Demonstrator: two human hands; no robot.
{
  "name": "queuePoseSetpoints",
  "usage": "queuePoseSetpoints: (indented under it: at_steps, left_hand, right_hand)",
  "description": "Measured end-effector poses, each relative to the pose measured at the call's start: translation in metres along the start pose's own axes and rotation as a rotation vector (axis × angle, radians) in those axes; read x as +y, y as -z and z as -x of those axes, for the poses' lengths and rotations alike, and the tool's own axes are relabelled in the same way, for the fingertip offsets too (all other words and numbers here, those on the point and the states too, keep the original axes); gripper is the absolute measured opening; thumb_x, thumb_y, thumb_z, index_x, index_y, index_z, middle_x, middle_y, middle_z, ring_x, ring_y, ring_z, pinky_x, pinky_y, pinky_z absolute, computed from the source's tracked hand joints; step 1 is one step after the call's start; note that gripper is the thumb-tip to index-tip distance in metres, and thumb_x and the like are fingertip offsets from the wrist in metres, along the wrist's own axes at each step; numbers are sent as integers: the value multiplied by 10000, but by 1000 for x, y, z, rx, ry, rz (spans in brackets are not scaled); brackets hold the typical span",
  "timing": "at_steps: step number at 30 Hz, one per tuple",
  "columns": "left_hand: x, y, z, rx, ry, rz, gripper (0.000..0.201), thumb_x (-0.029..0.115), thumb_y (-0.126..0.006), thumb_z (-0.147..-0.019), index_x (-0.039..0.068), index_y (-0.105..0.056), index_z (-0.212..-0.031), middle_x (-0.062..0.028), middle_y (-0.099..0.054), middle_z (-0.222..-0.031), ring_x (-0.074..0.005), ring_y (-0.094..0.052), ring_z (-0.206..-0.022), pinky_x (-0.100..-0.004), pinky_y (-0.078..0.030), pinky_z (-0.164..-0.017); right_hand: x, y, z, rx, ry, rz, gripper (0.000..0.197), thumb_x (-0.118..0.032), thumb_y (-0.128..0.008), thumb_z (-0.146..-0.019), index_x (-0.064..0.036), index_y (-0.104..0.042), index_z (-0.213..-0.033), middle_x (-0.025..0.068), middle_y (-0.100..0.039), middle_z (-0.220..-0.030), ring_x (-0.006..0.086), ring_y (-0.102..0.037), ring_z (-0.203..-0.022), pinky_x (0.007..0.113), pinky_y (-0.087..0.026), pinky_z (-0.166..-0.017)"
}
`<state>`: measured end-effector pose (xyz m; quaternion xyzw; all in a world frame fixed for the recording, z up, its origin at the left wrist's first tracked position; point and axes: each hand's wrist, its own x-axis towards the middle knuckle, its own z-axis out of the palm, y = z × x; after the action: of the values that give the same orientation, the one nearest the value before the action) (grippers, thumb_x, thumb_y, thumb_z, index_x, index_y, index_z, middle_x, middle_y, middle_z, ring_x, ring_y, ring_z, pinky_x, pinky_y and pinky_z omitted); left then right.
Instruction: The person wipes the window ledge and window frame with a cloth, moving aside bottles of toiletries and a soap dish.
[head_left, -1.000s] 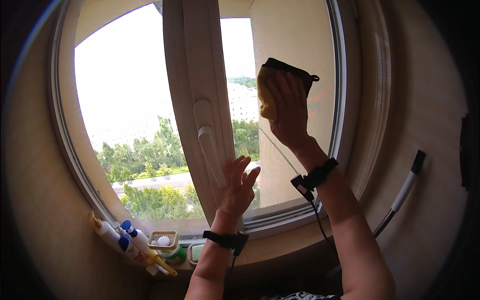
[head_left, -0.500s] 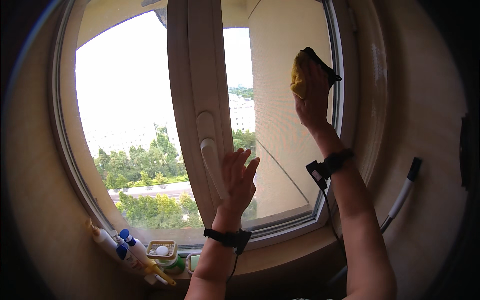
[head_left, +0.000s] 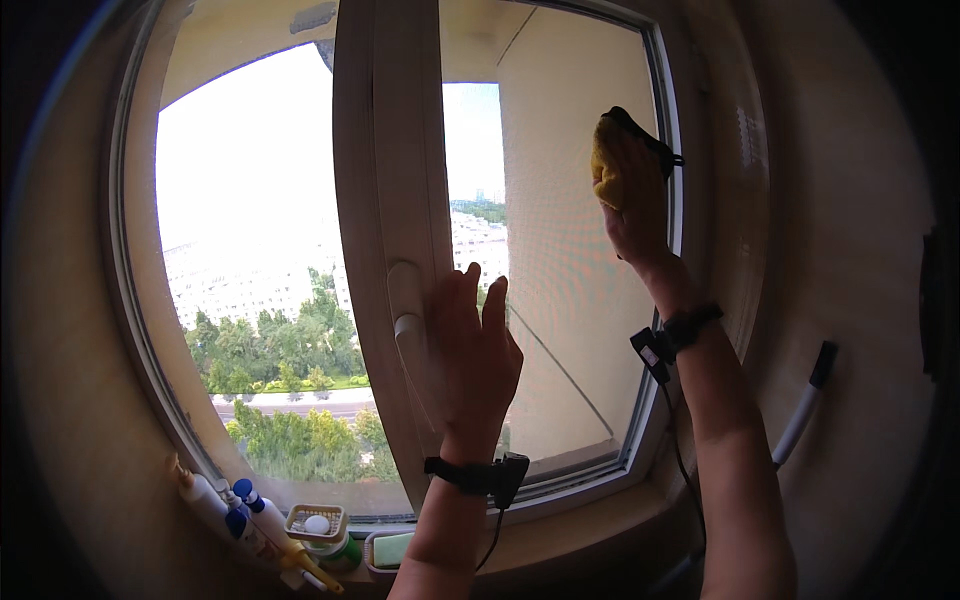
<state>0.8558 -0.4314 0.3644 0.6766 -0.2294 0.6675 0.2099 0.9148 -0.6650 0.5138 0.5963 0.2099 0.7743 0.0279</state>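
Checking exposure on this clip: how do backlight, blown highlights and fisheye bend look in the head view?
Head view: sky through the left pane is blown white; the wall and sill bottles sit in deep shadow. Left hand on the frame and right hand pressing the yellow cloth read dim but sharp. The window frame bows, rim vignetted black.

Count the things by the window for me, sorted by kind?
Cloths: 1, yellow cloth under the right hand
Spray bottles: 2
Small tubs on the sill: 2
Window handles: 1, by the left hand
Total: 6
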Motion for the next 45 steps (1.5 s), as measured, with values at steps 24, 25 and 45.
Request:
queuePoseSetpoints:
  at_steps: [24, 25, 45]
  left_hand:
    - [-15, -23, -96, 117, 54, -15, 525, -20, -523, -912, -35, -367, -1414, -312, -270, -1518, -447, -252, -1438, -517, -263, -1182]
    - [-13, -20, -98, 111, 69, 77, 555, -50, -494, -905, -30, -338, -1438, -315, -267, -1517, -452, -248, -1436, -523, -265, -1179]
    - [-20, -37, -212, 145, -64, -105, 628, -80, -544, -819, -79, -373, -1424, -312, -344, -1487, -447, -303, -1412, -509, -271, -1163]
  right_hand:
    - [-88, -28, -51, -72, 229, -112, 597, -186, -759, -809, -124, -537, -1359, 124, -497, -1394, 331, -437, -1329, 508, -332, -1135]
    - [-96, -24, -53, -98, 282, -177, 573, -190, -752, -814, -123, -549, -1345, 122, -503, -1387, 330, -442, -1327, 513, -331, -1135]
    - [-48, -67, -171, -79, 67, -22, 409, -279, -597, -925, -152, -553, -1312, 108, -495, -1407, 306, -437, -1334, 484, -311, -1143]
